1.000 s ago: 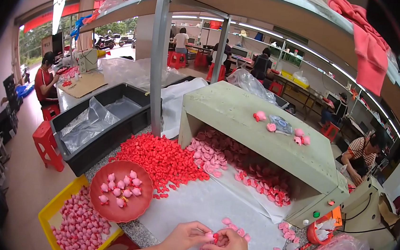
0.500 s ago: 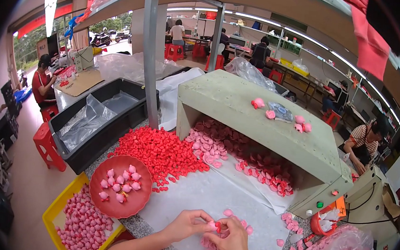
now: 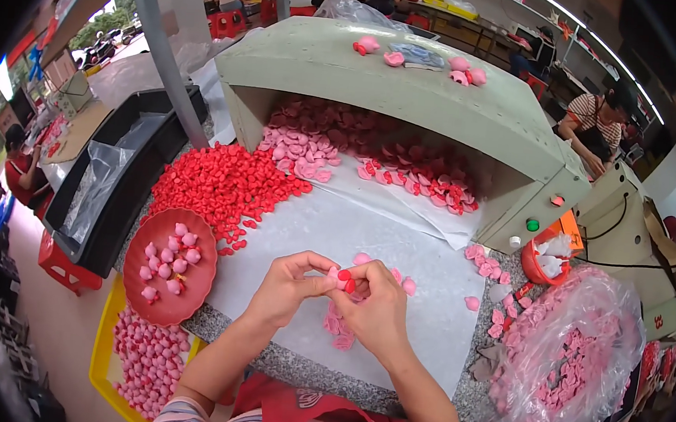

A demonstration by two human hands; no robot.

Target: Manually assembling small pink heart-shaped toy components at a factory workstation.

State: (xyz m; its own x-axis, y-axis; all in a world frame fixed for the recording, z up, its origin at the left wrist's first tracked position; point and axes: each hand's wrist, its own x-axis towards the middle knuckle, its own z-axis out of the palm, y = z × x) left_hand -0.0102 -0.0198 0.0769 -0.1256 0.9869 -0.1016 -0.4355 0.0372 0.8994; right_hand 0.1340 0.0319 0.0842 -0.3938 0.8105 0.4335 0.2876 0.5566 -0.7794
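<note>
Person's L hand [image 3: 284, 288] is pinching a small pink-&-red rounded pc [image 3: 343, 279] btwn thumb & fingertips, out in front of the pale green open-fronted metal box [image 3: 398, 72]. R hand [image 3: 376, 307] grips the same pc from the other side, thumb & index closed on it; can't make out from here exactly how the two are pressing. Both hands are over a flat white sheet [image 3: 297, 223] in front of the box's mouth, w/ thin curved pink pcs [image 3: 337, 331] loose below them. Front-left of box: heap of small red pcs [image 3: 211, 188], then a round red scalloped plate [image 3: 179, 302] w/ pink pointed balls [image 3: 166, 255]; further out from box, a yellow rectangular tray [image 3: 104, 343] full of similar ones. Left of box, black rectangular bin [image 3: 134, 201] w/ clear plastic inside. Right-front of box, small orange-red bowl [image 3: 542, 263] & clear plastic bag [image 3: 613, 380] of pink pcs. Behind-right of box, co-worker in striped top [image 3: 599, 117], bent over.
</note>
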